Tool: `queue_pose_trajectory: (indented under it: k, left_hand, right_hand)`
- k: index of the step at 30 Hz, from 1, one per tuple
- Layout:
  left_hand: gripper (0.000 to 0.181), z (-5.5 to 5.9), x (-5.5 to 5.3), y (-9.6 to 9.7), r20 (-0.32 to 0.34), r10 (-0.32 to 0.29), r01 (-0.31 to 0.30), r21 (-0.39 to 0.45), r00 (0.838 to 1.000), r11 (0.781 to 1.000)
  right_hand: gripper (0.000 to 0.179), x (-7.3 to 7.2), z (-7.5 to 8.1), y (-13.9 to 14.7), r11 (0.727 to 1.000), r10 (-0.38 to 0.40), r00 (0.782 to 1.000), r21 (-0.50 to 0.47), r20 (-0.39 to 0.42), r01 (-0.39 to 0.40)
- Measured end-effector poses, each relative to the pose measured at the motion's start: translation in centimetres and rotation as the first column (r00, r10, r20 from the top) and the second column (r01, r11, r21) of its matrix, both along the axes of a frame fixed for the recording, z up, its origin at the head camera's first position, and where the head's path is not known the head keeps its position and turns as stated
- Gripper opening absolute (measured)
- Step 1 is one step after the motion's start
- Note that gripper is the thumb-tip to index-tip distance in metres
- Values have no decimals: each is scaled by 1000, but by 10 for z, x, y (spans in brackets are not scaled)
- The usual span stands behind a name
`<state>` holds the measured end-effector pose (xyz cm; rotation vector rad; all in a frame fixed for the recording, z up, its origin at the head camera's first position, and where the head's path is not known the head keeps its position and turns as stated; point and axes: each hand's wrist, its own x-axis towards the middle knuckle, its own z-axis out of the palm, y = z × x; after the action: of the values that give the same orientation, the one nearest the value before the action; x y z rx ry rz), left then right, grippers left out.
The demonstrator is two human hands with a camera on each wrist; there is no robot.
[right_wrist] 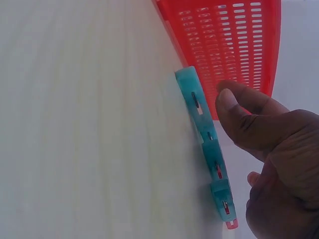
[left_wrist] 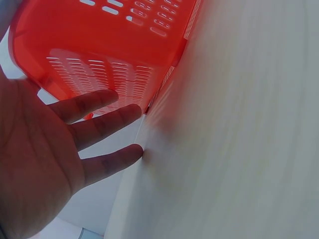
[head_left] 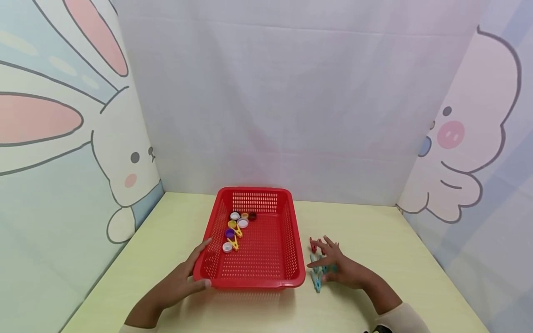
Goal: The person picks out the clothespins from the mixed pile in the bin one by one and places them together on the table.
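A red plastic basket (head_left: pixel 250 284) stands on the table. At its left front corner is my left hand (head_left: pixel 183 280), fingers spread along the side and thumb at the front rim. The left wrist view shows those fingers straight beside the basket wall (left_wrist: pixel 99 37). To the basket's right, my right hand (head_left: pixel 343 269) hovers over a small group of clothespins, fingers apart and slightly bent, gripping nothing. Teal clothespins (head_left: pixel 317 282) lie nearest me, with red clothespins (head_left: pixel 313 245) behind, partly hidden by the fingers. In the right wrist view, thumb and fingertips are close beside a teal clothespin (right_wrist: pixel 194 97).
Inside the basket, toward its left, lie two yellow clothespins (head_left: pixel 234 243) and several bottle caps, among them a purple cap (head_left: pixel 230 233) and a white cap (head_left: pixel 226 247). A pale curtain (head_left: pixel 275 101) closes off the table's back, with cartoon-printed walls at both sides.
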<state>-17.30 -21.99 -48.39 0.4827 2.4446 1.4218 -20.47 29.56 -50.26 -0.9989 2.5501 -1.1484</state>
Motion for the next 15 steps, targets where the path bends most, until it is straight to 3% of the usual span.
queue_pose_trajectory:
  k: [7, 14, 15]
  left_hand:
    - [111, 1, 1, -1, -27, -21, 21, 6, 999, 1000]
    - [112, 0, 0, 0, -7, -13, 13, 3, 1000, 1000]
    - [113, -4, -3, -2, -3, -10, 10, -13, 1000, 1000]
  right_hand:
    - [48, 0, -2, -2, 1000, -9, 998, 18, -59, 10]
    - [49, 2, -1, -8, 998, -31, 996, 43, -83, 34]
    - [48, 3, -1, -8, 998, -32, 996, 46, -83, 36]
